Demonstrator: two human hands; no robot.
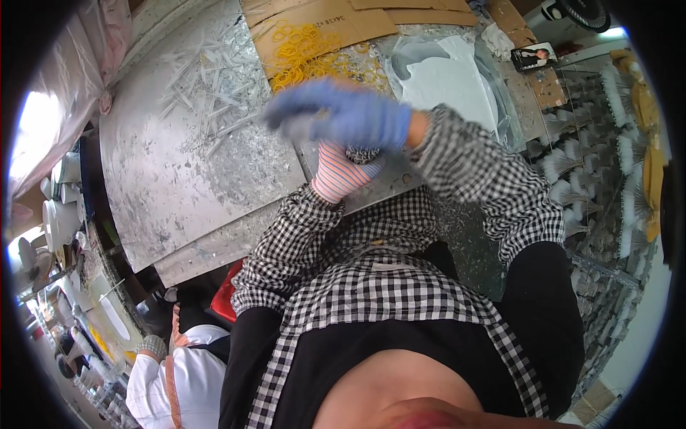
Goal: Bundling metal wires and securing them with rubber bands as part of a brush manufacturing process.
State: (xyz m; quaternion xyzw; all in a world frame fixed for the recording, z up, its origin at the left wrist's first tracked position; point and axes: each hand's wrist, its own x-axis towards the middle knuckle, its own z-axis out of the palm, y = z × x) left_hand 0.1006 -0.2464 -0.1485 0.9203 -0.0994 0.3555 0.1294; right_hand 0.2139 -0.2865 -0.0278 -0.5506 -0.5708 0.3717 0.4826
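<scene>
My left hand (339, 171), in a pink-and-white striped glove, is closed at the near edge of the work table. From its top shows a round, dark speckled bundle (363, 153); its kind is hard to make out and most of it is hidden. Directly above and partly over it passes my right hand (343, 114) in a blue glove, smeared by motion, so its fingers are not clear. Beyond the hands, yellow rubber bands (304, 53) lie heaped on cardboard. A pan of white paste (450, 86) sits to their right.
Thin clear strips (207, 86) are scattered over the grey, paint-spotted board (214, 179) at left. A phone (534, 56) leans at the back right. Racks of white bristle tufts (572, 164) stand at right. Another person in white (193, 379) works at lower left.
</scene>
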